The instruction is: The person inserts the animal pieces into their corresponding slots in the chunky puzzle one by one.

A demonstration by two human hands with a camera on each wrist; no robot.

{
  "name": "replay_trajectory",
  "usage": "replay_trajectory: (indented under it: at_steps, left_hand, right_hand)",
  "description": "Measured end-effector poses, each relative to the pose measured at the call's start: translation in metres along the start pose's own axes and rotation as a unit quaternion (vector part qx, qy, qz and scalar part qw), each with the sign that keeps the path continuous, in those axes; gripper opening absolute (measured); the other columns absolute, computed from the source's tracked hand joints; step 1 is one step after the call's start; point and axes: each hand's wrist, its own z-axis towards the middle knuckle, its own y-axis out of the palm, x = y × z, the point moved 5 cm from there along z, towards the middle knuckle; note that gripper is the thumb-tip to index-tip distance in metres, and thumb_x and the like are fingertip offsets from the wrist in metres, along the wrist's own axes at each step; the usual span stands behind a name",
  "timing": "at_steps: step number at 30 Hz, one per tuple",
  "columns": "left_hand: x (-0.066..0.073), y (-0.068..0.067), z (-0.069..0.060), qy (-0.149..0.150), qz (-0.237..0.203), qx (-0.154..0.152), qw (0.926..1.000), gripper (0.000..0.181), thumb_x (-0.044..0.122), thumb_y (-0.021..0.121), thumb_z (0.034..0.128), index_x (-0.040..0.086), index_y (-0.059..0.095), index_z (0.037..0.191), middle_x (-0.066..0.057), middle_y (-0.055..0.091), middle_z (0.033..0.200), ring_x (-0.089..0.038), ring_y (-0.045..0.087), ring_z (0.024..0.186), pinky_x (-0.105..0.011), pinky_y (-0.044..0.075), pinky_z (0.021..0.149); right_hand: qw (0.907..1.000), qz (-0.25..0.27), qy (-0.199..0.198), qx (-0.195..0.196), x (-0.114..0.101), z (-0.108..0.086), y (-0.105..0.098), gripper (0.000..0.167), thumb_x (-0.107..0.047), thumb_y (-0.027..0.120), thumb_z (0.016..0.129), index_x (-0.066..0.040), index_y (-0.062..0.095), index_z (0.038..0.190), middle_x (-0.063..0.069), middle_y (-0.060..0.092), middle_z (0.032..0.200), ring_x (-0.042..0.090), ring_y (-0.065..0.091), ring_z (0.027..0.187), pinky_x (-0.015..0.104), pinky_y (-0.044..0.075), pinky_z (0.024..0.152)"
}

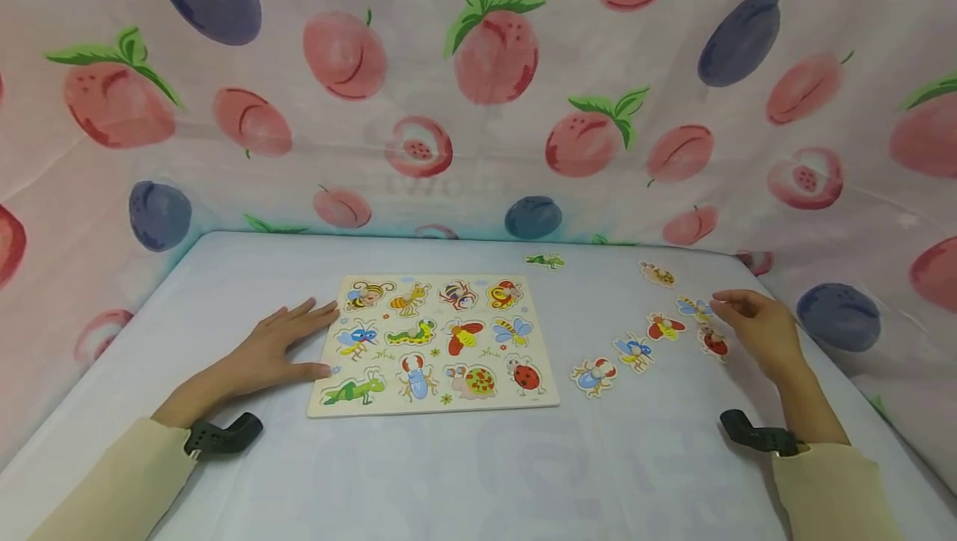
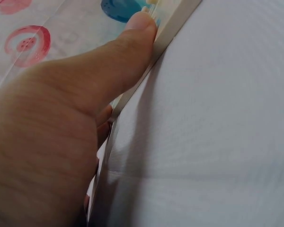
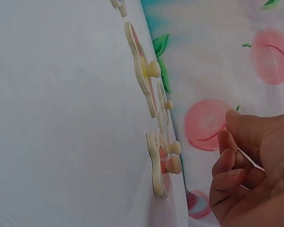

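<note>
A wooden insect puzzle board (image 1: 380, 356) lies flat on the table. My left hand (image 1: 263, 356) rests at its left side with fingers spread; in the left wrist view the thumb (image 2: 118, 61) touches the board's edge. My right hand (image 1: 758, 333) hovers by the dragonfly piece (image 1: 694, 308) and ladybug piece (image 1: 713, 343), fingers loosely bent. The right wrist view shows nothing between its thumb and fingers. Nearby lie a red-winged insect piece (image 1: 665, 327), a mosquito piece (image 1: 634, 352) and a stag beetle piece (image 1: 596, 377). Knobs stand up from these pieces in the right wrist view.
Farther back lie a snail piece (image 1: 658, 275) and a grasshopper piece (image 1: 545, 261). A white cloth covers the table (image 1: 419, 483). Behind it hangs a fruit-patterned curtain (image 1: 478, 167). Each wrist wears a dark strap with a camera.
</note>
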Motion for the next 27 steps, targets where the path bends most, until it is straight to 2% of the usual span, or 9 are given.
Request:
replay_trajectory:
  at_steps: [3,7,10,15,17,23,27]
  left_hand:
    - [0.0,0.0,0.0,-0.001,0.0,0.0,1.0,0.087,0.052,0.071,0.0799,0.008,0.037,0.147,-0.013,0.03,0.153,-0.038,0.014,0.142,-0.056,0.006,0.112]
    - [0.001,0.0,0.0,0.0,0.0,-0.001,1.0,0.087,0.052,0.071,0.08,0.008,0.037,0.147,-0.013,0.03,0.153,-0.038,0.013,0.142,-0.055,0.006,0.113]
    - [0.002,0.0,0.0,0.002,0.0,-0.001,1.0,0.087,0.051,0.071,0.08,0.007,0.037,0.147,-0.014,0.031,0.153,-0.038,0.013,0.142,-0.055,0.006,0.113]
    - [0.002,0.0,0.0,0.004,0.002,0.0,1.0,0.087,0.051,0.071,0.08,0.006,0.038,0.147,-0.014,0.031,0.153,-0.038,0.014,0.142,-0.055,0.006,0.113]
    - [0.002,0.0,0.0,0.006,0.001,0.001,1.0,0.086,0.051,0.071,0.0799,0.006,0.038,0.146,-0.014,0.031,0.153,-0.038,0.014,0.142,-0.056,0.006,0.112]
    - [0.001,0.001,0.0,0.005,-0.004,0.0,1.0,0.086,0.051,0.071,0.0799,0.007,0.038,0.147,-0.014,0.031,0.153,-0.038,0.013,0.142,-0.056,0.006,0.112]
    - [0.001,0.001,0.0,0.005,-0.003,0.0,1.0,0.087,0.051,0.071,0.0797,0.006,0.038,0.147,-0.013,0.031,0.153,-0.038,0.013,0.142,-0.055,0.006,0.113]
  right_hand:
    - [1.0,0.001,-0.008,-0.006,0.0,0.0,0.002,0.061,-0.052,0.048,0.095,-0.002,0.053,0.131,0.023,0.051,0.123,0.038,0.046,0.108,0.034,0.047,0.074]
    - [0.9995,-0.005,-0.022,-0.024,-0.001,0.001,0.008,0.059,-0.052,0.05,0.095,-0.004,0.054,0.13,0.021,0.054,0.119,0.033,0.049,0.102,0.021,0.046,0.065]
    - [0.9984,-0.004,-0.041,-0.039,-0.005,0.0,0.012,0.057,-0.05,0.052,0.095,-0.004,0.056,0.128,0.021,0.057,0.115,0.031,0.051,0.096,0.017,0.048,0.062]
    - [0.9933,-0.002,-0.085,-0.079,-0.017,-0.005,0.02,0.051,-0.045,0.055,0.095,-0.003,0.06,0.123,0.021,0.059,0.12,0.032,0.056,0.101,0.012,0.048,0.068]
    - [0.9901,-0.008,-0.097,-0.101,-0.022,-0.007,0.024,0.049,-0.044,0.056,0.095,-0.003,0.062,0.12,0.02,0.06,0.119,0.032,0.057,0.102,0.013,0.048,0.071]
    - [0.9761,-0.012,-0.122,-0.179,-0.038,-0.013,0.038,0.04,-0.04,0.065,0.09,-0.007,0.066,0.113,0.011,0.065,0.105,0.028,0.055,0.091,0.03,0.052,0.068]
    - [0.9639,-0.011,-0.147,-0.222,-0.048,-0.018,0.049,0.031,-0.035,0.071,0.086,-0.01,0.07,0.105,0.006,0.066,0.1,0.024,0.056,0.089,0.031,0.052,0.069]
